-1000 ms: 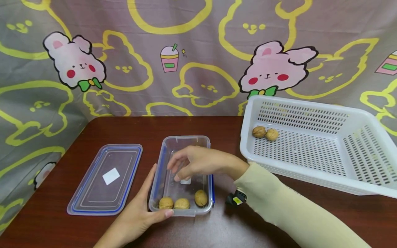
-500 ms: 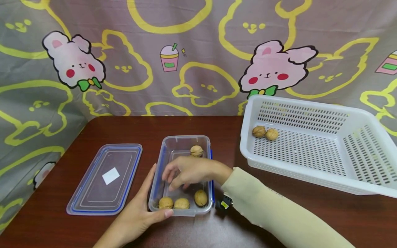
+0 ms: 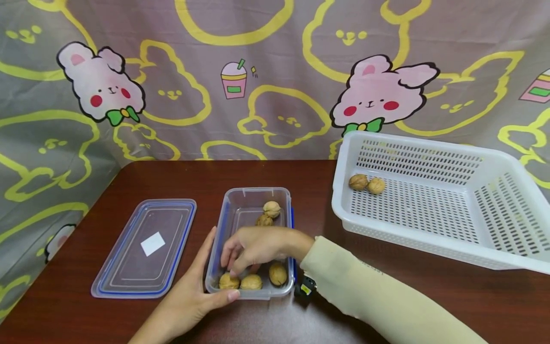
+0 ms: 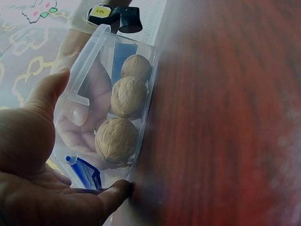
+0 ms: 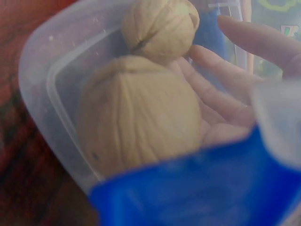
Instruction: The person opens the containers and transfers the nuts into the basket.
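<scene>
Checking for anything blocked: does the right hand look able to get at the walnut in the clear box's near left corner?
Most likely yes: the right hand is inside the clear box, right by the near left walnut, and the lid lies apart from the box, so nothing seems in the way.

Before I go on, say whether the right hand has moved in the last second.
Yes. In the head view, the right hand has moved toward the near end of the clear container, which stays put.
</scene>
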A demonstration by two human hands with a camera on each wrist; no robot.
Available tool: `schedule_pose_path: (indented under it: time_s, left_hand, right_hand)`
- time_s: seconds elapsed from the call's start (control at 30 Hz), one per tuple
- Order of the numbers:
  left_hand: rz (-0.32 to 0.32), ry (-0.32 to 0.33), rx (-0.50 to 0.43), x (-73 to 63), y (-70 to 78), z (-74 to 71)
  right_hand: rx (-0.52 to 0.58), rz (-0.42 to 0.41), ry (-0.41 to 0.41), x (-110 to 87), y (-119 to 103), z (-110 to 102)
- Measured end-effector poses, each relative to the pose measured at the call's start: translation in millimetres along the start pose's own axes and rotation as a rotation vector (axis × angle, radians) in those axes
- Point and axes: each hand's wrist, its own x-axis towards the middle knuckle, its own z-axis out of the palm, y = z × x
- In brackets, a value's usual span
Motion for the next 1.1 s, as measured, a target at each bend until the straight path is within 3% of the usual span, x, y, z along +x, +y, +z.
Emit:
schedule_pose_path:
  time_s: [0.7,0.93,1.1]
  left_hand:
    - [-0.012,0.006,0.018,-0.3,-0.7,-0.4]
    - [-0.003,0.013,0.026,-0.2,-1.4,-0.2]
    - [-0.012,0.011,0.027,-0.6,-1.4,-0.2]
  right_hand:
    - [0.024,0.093,-0.093,-6.0,-5.8,-3.2]
    - [-0.007,0.071,-0.110,-3.9,-4.0,-1.6]
    - [-0.108,0.002,-0.110,-0.8,-3.0,0.9]
